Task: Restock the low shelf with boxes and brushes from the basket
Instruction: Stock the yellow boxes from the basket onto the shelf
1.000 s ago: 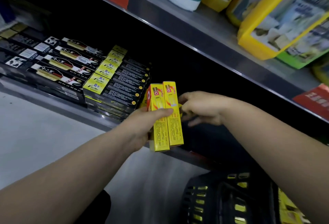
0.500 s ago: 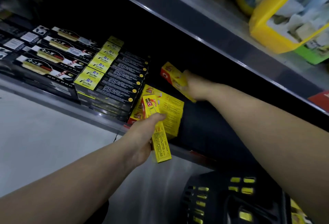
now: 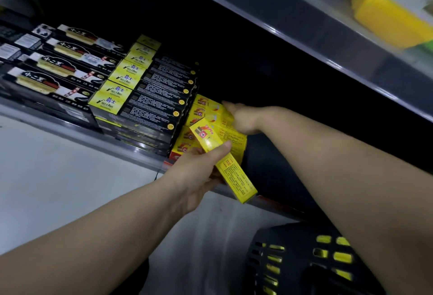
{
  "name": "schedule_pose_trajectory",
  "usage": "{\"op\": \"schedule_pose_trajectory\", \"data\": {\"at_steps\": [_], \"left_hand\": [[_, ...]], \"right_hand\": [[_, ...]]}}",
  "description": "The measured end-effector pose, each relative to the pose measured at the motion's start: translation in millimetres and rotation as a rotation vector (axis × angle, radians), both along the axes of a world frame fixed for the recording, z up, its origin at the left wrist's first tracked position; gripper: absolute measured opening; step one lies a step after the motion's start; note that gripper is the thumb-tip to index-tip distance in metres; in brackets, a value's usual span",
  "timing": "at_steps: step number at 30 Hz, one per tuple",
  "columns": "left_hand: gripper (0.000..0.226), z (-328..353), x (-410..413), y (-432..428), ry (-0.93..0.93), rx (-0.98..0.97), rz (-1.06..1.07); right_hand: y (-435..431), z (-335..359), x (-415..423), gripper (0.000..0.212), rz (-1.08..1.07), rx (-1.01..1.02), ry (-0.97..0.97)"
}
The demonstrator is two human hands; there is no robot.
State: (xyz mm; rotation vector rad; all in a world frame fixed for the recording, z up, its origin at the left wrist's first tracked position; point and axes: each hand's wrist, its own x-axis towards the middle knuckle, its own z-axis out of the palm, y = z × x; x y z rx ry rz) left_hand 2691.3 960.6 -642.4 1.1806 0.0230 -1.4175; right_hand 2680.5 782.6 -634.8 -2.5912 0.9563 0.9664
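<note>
My left hand (image 3: 199, 174) grips a long yellow box (image 3: 235, 174) by its upper half, tilted, just in front of the low shelf's edge (image 3: 131, 151). My right hand (image 3: 243, 118) reaches into the shelf and holds a second yellow box (image 3: 212, 107) down on top of a stack of matching yellow boxes (image 3: 185, 142). Its fingers curl over that box's right end. The black basket (image 3: 293, 259) sits on the floor at the lower right, with yellow packs showing through its holes.
Left of the yellow stack stand stacked black-and-yellow boxes (image 3: 145, 97) and, further left, rows of black brush boxes (image 3: 58, 72). A grey upper shelf (image 3: 304, 36) overhangs with yellow packages (image 3: 386, 8) on it. The shelf space right of the stack is dark.
My right hand took one of the two yellow boxes from my left hand, carried it into the shelf and lowered it onto the yellow stack. My left hand kept the other box.
</note>
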Motion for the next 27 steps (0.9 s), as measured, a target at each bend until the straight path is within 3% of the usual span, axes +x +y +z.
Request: {"op": "schedule_pose_trajectory", "data": {"at_steps": [3,7,8,10,12,14,17,21,24,27], "left_hand": [[0.022,4,0,-3,0.007,0.008,-0.017],[0.025,10,1,-5,0.000,-0.038,0.024],[0.029,11,1,-6,-0.003,-0.047,0.043],[0.034,12,3,-6,-0.018,-0.080,0.063],[0.025,11,5,-5,-0.090,-0.144,0.036],[0.020,7,8,-1,-0.305,-0.147,-0.044],[0.049,-8,17,5,-0.785,0.010,-0.287],[0.055,-16,24,11,-1.326,0.057,-0.626],[0.057,-21,23,11,-1.495,0.062,-0.741],[0.060,-24,24,11,-1.532,0.086,-0.795]], "right_hand": [[17,38,1,0.046,0.172,-0.072,0.101],[44,85,-19,0.034,0.075,0.372,0.130],[52,89,-27,0.030,0.059,0.395,0.110],[63,89,-39,0.047,0.082,0.276,0.048],[65,85,-42,0.059,0.081,0.141,-0.009],[57,82,-39,0.059,-0.001,0.114,-0.068],[40,71,-27,0.057,-0.114,-0.010,-0.154],[9,50,-6,0.044,-0.148,-0.241,-0.292],[-15,31,3,0.042,-0.191,-0.190,-0.325],[-19,8,7,0.047,-0.207,-0.109,-0.306]]}}
